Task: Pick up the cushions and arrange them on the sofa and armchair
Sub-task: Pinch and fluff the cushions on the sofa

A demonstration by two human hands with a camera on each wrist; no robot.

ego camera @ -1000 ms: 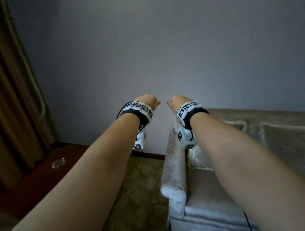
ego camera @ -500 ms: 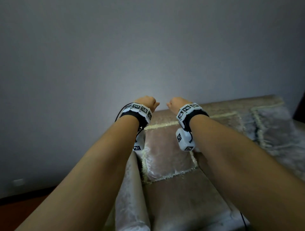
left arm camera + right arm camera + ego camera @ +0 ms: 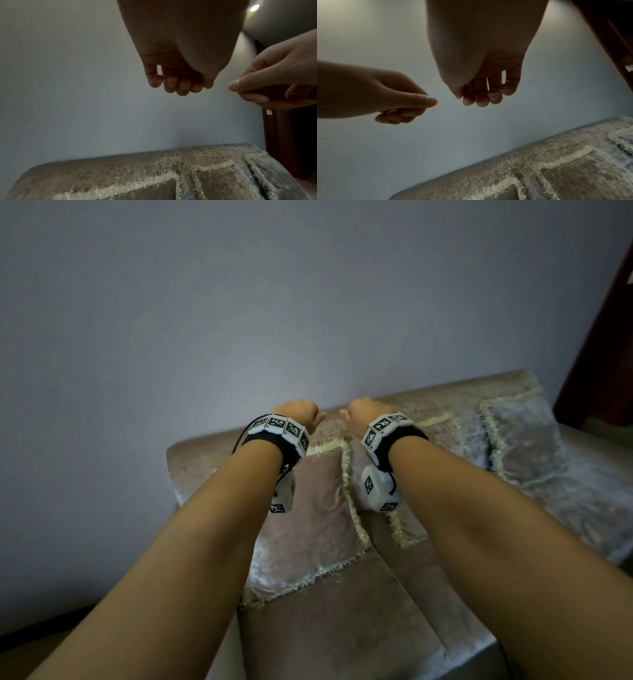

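Three fringed cushions lean along the back of the beige velvet sofa (image 3: 205, 463): a pinkish cushion (image 3: 308, 529) at the left end, a second cushion (image 3: 469, 436) mostly behind my right arm, and a grey cushion (image 3: 524, 440) further right. Both arms stretch out above them. My left hand (image 3: 298, 414) and right hand (image 3: 366, 412) are held as fists side by side, a small gap between them, in the air above the backrest. In the wrist views the left hand (image 3: 176, 82) and right hand (image 3: 481, 94) have fingers curled in and hold nothing.
A plain grey wall (image 3: 239, 320) rises right behind the sofa. Dark wooden furniture or a door (image 3: 603, 337) stands at the far right. The sofa seat (image 3: 359, 618) lies below my arms. Dark floor (image 3: 41, 642) shows at the bottom left.
The view has swung right along the sofa: curtain, side table and armrest have left the picture and the cushions have come in. Both fists keep the same pose.
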